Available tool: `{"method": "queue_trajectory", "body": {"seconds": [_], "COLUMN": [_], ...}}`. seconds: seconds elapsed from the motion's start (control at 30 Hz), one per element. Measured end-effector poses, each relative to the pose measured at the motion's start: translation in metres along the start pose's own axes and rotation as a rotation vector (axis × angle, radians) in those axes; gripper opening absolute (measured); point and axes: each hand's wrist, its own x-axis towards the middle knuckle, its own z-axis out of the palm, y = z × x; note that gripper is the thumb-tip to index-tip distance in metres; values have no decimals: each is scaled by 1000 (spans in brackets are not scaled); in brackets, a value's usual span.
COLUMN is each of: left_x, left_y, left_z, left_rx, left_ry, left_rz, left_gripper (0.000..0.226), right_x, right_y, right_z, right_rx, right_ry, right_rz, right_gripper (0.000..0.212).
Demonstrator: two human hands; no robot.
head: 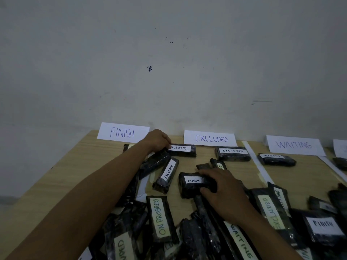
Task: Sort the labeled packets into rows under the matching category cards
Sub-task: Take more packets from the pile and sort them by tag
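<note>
Wood-grain counter (pixel 90 162) meets a scuffed grey wall (pixel 169 72); FINISH card (pixel 122 132), EXCLUDED card (pixel 210 138) and WAITING card (pixel 294 145) stand along it. Left grip (pixel 158 140) is curled on the left end of an EXCLUDED packet (pixel 183 150), which lies just below the gap between the first two cards. Right grip (pixel 223 186) clasps the right end of a FINISH packet (pixel 192 184) mid-counter. Both packets are black, glossy and white-labelled, beside a loose heap of packets (pixel 161 218).
</note>
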Motion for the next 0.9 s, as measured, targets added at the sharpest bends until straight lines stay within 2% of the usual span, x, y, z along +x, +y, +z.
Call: {"method": "queue_trajectory", "body": {"seconds": [0.17,0.3,0.4,0.47,0.53,0.57,0.6,0.67,0.73,0.8,0.9], "left_x": [-13,-38,-55,-60,-66,-67,-70,-78,-85,-89,-94], "left_y": [0,-8,-16,-21,-23,-24,-24,-22,-22,-24,-26], "left_z": [-3,-14,-20,-21,-22,-24,-27,-34,-40,-41,-38], "left_rx": [72,169,375,465,435,321,106,-456,-857,-1067,-1111], "left_ry": [108,-32,-170,-159,-85,-57,-47,-48,-68,-137,-194], "left_rz": [43,47,56,71,86,84,71,48,56,86,70], "left_gripper": [37,26,38,51,54,51,45,32,29,36,38], "right_x": [-1,-2,-1,-1,-3,-3,-3,-3,-3,-3,-3], "right_y": [0,1,2,2,2,2,2,3,2,1,1], "right_z": [-1,-1,-1,0,0,0,0,-1,-2,-2,-1], "right_rx": [1,1,-2,-6,-1,2,4,2,0,2,6], "right_ry": [-20,-16,-12,-8,-7,-9,-10,-8,-14,-26,-25], "right_rz": [0,-9,-16,-17,-18,-19,-21,-25,-17,-6,-8], "right_gripper": [47,46,46,46,45,45,45,45,45,45,45]}}
